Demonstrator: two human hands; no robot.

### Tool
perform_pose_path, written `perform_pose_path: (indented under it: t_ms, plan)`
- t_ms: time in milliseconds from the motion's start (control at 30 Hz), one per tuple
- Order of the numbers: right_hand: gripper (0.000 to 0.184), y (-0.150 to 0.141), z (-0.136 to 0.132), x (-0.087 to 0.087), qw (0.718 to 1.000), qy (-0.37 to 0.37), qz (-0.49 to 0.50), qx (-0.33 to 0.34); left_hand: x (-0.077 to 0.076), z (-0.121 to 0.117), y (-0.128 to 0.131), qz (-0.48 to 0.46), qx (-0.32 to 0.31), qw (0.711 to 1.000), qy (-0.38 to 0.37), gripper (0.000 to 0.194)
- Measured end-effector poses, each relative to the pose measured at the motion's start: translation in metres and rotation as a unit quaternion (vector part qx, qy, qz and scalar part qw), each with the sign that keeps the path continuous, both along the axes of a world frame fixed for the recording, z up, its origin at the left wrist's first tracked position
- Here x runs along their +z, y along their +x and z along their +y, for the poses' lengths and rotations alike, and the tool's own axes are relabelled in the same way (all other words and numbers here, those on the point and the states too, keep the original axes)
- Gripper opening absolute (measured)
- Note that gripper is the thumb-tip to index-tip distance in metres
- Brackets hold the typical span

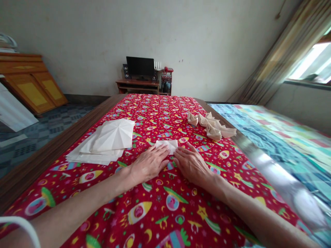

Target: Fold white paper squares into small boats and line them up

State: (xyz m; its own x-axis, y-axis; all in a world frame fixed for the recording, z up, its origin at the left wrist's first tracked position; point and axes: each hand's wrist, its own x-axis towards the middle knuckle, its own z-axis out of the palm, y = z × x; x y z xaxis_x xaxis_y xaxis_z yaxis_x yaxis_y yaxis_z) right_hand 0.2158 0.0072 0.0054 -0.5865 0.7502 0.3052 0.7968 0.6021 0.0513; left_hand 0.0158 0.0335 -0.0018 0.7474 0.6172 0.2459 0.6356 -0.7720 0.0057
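The small white paper (170,144) lies on the red cloth (165,113), right in front of you and between your two hands. It looks as if you are at the step of pressing it flat, or lining up a fold. The next move seems to call for light, even fingers, so the edges sit straight and the paper does not slip or crumple.

The paper is thin and wider than it is tall, with faint lines on it. Your fingers hide part of it, so I can't tell how many layers it has.

Your left hand (150,163) is spread flat, palm down, with its fingers on the left part of the small paper. Your right hand (192,162) is palm down too, fingers mostly straight, with its tips at the paper's right edge. Neither hand seems to pinch anything.

To the left of the small paper is a messy pile of white sheets (113,136); the top one has creases that meet like a star. To its right, and farther off, lie some pointy folded paper shapes (212,125). The brown table (49,155) is under it all.
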Motion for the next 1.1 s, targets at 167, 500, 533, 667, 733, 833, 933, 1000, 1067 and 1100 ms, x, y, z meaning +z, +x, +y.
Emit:
perform_pose_path:
  t_ms: [167, 500, 533, 667, 733, 833, 933, 1000, 1067, 1100]
  plan:
    - [0.028, 0.002, 0.016, 0.000, 0.999, -0.021, -0.004, -0.029, -0.002, 0.015, 0.006, 0.012, 0.016, 1.000, -0.010, 0.045]
    - [0.031, 0.004, 0.048, -0.003, 0.997, -0.031, -0.011, -0.074, -0.001, 0.022, -0.007, 0.048, 0.076, 0.996, -0.014, 0.047]
    - [0.030, 0.006, 0.048, -0.003, 0.997, -0.028, 0.008, -0.072, -0.001, 0.022, -0.009, 0.044, 0.082, 0.996, -0.015, 0.048]
    - [0.026, 0.014, 0.041, -0.002, 0.989, -0.008, 0.100, -0.113, -0.004, 0.022, -0.017, 0.032, 0.105, 0.994, -0.017, 0.048]
    - [0.027, 0.016, 0.037, -0.003, 0.979, -0.006, 0.130, -0.154, -0.006, 0.021, -0.018, 0.024, 0.112, 0.993, -0.013, 0.047]
    - [0.029, 0.015, 0.036, -0.005, 0.968, -0.040, 0.163, -0.186, -0.009, 0.020, -0.017, 0.010, 0.123, 0.992, -0.014, 0.047]
    - [0.025, 0.010, 0.040, -0.008, 0.954, -0.098, 0.197, -0.204, -0.010, 0.019, -0.016, -0.004, 0.123, 0.992, -0.016, 0.047]
    - [0.018, 0.006, 0.043, -0.010, 0.943, -0.126, 0.227, -0.206, -0.011, 0.019, -0.016, -0.018, 0.117, 0.993, -0.013, 0.047]
    - [0.014, 0.004, 0.043, -0.012, 0.935, -0.141, 0.266, -0.188, -0.012, 0.020, -0.017, -0.039, 0.111, 0.993, -0.005, 0.049]
    - [0.013, 0.003, 0.042, -0.012, 0.931, -0.140, 0.289, -0.171, -0.011, 0.020, -0.017, -0.055, 0.107, 0.993, 0.001, 0.051]
